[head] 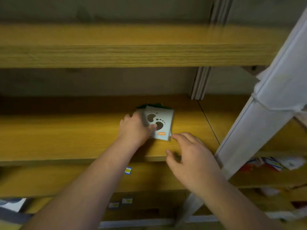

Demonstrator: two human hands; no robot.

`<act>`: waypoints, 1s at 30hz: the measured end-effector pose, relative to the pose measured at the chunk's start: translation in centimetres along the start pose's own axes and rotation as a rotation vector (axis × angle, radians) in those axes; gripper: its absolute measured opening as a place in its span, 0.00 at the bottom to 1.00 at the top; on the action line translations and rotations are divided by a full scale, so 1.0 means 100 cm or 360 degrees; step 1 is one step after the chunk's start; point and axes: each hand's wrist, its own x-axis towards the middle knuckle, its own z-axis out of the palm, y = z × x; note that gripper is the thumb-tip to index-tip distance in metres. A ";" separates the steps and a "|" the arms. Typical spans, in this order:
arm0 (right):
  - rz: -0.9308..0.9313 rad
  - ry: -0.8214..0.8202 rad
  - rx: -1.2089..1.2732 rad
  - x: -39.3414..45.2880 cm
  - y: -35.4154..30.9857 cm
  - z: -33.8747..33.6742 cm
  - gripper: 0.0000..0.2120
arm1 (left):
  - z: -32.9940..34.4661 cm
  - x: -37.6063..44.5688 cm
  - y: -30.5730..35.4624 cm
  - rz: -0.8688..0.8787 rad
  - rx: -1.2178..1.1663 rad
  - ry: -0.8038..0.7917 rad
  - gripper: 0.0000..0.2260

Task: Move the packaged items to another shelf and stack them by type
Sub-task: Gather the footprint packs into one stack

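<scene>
Left hand holds one footprint packet on shelf.

left hand | fingers curled, gripping; right hand | fingers spread, loose

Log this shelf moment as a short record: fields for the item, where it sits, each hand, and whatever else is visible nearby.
item: pale grey package with a footprints print and an orange label, lying on top of other packages
under it: dark green package edge showing at the back
place: wooden shelf, middle level
left hand: grips the package's left side, thumb on its face
right hand: open, just off the package's near right corner, holding nothing
nearby: white metal upright on the right; colourful packets on a lower right shelf
</scene>
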 end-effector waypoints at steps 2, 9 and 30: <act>0.0036 -0.0006 0.0011 0.002 -0.002 0.003 0.25 | -0.008 0.003 -0.013 -0.0004 -0.0015 -0.0013 0.37; 0.0198 -0.0020 0.0064 0.017 0.000 0.015 0.26 | -0.027 0.006 -0.044 -0.0128 -0.0431 -0.0132 0.38; 0.0650 -0.0402 -0.0368 0.104 -0.047 0.045 0.52 | -0.075 -0.073 -0.101 -0.0230 -0.1858 -0.0043 0.21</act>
